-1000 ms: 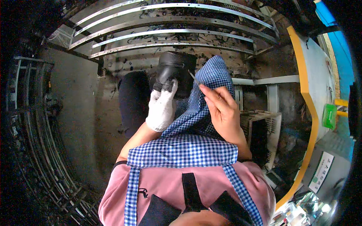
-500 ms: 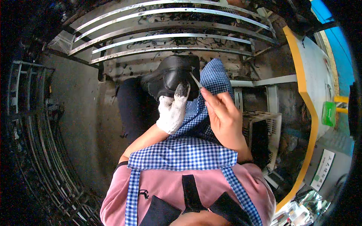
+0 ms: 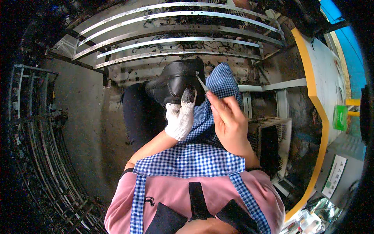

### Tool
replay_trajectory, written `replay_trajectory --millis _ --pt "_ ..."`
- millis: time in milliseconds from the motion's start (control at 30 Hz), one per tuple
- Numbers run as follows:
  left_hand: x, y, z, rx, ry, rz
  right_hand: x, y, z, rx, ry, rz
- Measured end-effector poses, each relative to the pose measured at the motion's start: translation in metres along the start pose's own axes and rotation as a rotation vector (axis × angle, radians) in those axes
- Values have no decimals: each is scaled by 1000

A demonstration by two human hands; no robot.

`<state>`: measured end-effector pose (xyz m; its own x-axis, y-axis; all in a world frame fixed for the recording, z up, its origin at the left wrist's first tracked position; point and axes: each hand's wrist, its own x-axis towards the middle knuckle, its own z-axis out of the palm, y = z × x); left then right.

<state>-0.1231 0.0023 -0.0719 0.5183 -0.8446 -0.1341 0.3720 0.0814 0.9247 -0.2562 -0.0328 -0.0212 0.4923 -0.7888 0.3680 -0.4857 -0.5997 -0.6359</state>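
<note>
A black leather shoe rests over my lap, on the blue-and-white checked apron. My left hand, in a white knit glove with a blackened thumb, is closed on the shoe's near side. The glove's other fingers are hidden beneath the shoe. My bare right hand pinches a slim, pointed metal tool between thumb and fingers. The tool's tip lies at the right side of the shoe's upper; whether it is a blade or tweezers I cannot tell.
A metal-bar rack stands ahead, with black scraps on the floor behind it. More dark racks line the left. At right are a plastic crate, a white worktop with a yellow edge and a green container.
The tool's tip has moved slightly up along the shoe's side. The shoe has shifted a little toward me, and both hands keep their hold.
</note>
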Motion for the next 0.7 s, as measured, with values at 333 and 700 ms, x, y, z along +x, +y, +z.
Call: replay_trajectory --millis 333,700 --pt "-1 4 6 -3 71 -28 2 1 1 -34 3 -2" --pt "-1 1 5 -30 68 -50 4 -2 2 -32 0 0"
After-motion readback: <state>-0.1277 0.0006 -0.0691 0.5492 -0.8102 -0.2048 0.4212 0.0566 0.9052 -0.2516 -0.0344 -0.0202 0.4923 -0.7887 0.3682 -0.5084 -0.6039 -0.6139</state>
